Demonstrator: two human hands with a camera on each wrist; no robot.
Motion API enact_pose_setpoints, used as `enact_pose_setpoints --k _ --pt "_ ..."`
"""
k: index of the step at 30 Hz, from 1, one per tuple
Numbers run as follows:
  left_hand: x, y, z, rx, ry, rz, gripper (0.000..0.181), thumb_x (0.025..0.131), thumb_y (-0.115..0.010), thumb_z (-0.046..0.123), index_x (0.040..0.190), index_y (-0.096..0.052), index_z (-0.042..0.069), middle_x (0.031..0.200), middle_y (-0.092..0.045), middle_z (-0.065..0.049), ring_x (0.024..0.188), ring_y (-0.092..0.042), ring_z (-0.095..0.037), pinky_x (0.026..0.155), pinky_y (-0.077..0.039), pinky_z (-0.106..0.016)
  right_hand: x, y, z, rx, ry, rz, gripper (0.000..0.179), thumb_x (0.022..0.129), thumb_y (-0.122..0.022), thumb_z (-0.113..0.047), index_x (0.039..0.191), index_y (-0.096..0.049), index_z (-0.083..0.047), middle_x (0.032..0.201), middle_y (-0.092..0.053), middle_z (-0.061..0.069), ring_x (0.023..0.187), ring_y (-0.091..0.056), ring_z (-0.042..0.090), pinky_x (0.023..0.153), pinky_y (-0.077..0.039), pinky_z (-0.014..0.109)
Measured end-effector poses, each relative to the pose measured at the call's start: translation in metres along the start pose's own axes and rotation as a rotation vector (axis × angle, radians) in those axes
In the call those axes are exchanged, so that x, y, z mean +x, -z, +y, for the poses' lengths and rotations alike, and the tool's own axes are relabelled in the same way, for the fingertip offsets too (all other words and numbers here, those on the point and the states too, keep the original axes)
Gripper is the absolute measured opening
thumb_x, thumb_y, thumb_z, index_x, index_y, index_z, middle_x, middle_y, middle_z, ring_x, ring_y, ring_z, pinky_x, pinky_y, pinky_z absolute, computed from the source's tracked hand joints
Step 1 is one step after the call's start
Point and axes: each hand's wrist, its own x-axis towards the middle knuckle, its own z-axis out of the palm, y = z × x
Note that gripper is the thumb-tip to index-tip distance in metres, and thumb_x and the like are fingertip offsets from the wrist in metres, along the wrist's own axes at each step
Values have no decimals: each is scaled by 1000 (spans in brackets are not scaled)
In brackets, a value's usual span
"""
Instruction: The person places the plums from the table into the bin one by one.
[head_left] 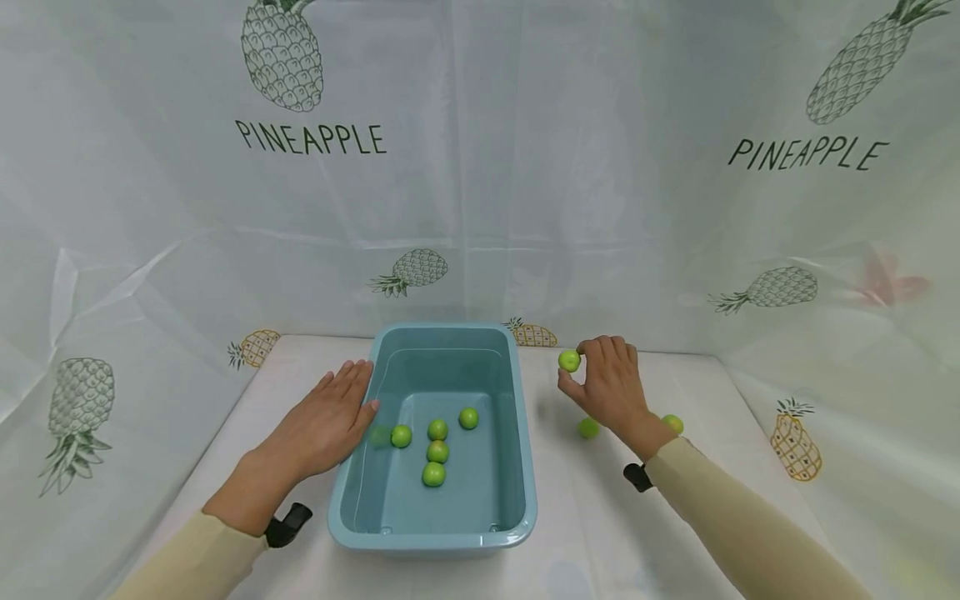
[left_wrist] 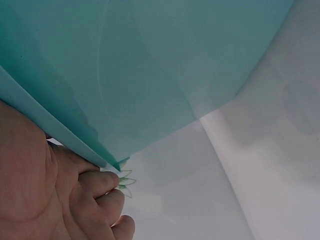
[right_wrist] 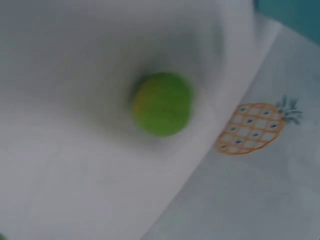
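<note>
My right hand [head_left: 611, 383] is raised over the table, right of the basin, and pinches a small round green fruit [head_left: 569, 360] between thumb and fingers. Below it another green fruit [head_left: 588, 427] lies on the table; a third green fruit [head_left: 672, 423] is partly hidden behind the wrist. The blurred right wrist view shows a green fruit [right_wrist: 162, 104] on the white surface, but no hand. My left hand [head_left: 330, 417] rests along the left rim of the blue-green basin [head_left: 525, 467], its fingers extended. In the left wrist view its palm lies against the basin's outside [left_wrist: 150, 65].
Inside the basin several green fruits [head_left: 437, 451] lie on the bottom. A white cloth [head_left: 585, 533] covers the table. White sheeting [head_left: 555, 183] with printed pineapples rises behind the table and along both sides.
</note>
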Motion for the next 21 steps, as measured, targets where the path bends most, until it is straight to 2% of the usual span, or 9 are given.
enact_pose_setpoints --k 4,8,17,21 --pt "0 1 0 0 -2 0 66 113 -45 32 161 -29 -10 168 -32 -27 158 -26 -47 128 -25 -63 17 13 -20 70 0 12 42 88 -63 -39 103 -56 0 92 -54 14 89 -47 35 77 -36 47" --pt "0 1 1 3 -10 9 66 113 -44 33 161 -30 -10 168 -33 -27 158 -27 -47 128 -26 -63 32 25 -42 122 41 1 38 86 -68 -35 102 -57 -2 90 -55 11 89 -49 32 79 -37 48" --pt "0 2 2 12 -11 0 66 114 -43 33 161 -29 -10 168 -33 -28 157 -28 -47 128 -26 -63 50 43 -88 182 189 -35 35 86 -69 -35 99 -59 -5 90 -55 7 86 -49 28 76 -39 44" --pt "1 1 1 16 -15 -1 66 114 -43 33 161 -29 -10 168 -33 -28 157 -27 -48 128 -25 -63 54 45 -104 191 293 -101 34 87 -70 -37 98 -60 -6 91 -58 6 86 -49 25 78 -42 41"
